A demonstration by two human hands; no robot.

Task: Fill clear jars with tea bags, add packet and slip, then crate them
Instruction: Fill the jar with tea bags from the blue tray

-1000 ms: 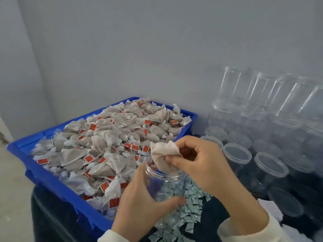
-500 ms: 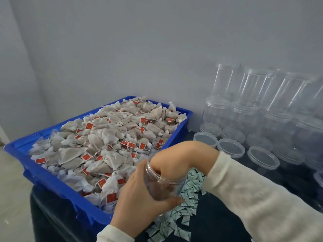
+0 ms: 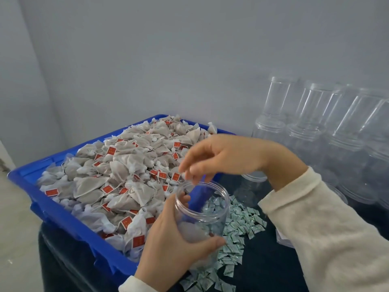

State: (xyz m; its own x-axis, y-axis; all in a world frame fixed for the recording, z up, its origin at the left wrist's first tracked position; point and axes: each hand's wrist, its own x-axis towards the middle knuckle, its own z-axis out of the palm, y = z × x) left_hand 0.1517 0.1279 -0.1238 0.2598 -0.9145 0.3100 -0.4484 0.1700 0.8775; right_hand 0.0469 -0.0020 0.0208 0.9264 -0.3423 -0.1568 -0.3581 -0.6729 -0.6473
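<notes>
My left hand (image 3: 168, 247) grips a clear jar (image 3: 202, 211) from the side, its open mouth facing up and towards me. A tea bag lies inside near the bottom. Just above the jar's mouth hovers my right hand (image 3: 219, 159), fingers loosely hanging and holding nothing. To the left, a blue crate (image 3: 63, 216) is heaped with pale tea bags (image 3: 126, 169) bearing red tags. Small green-and-white packets (image 3: 237, 228) lie scattered on the dark table behind and below the jar.
Rows of empty clear jars (image 3: 305, 131), some stacked upside down, fill the back right against the grey wall. One more open jar (image 3: 250, 186) stands just behind my right wrist. White slips (image 3: 282, 239) peek out under my right sleeve.
My right hand pushed a tea bag down into the jar, let it go, and has lifted out above the rim, empty. The left hand keeps holding the jar.
</notes>
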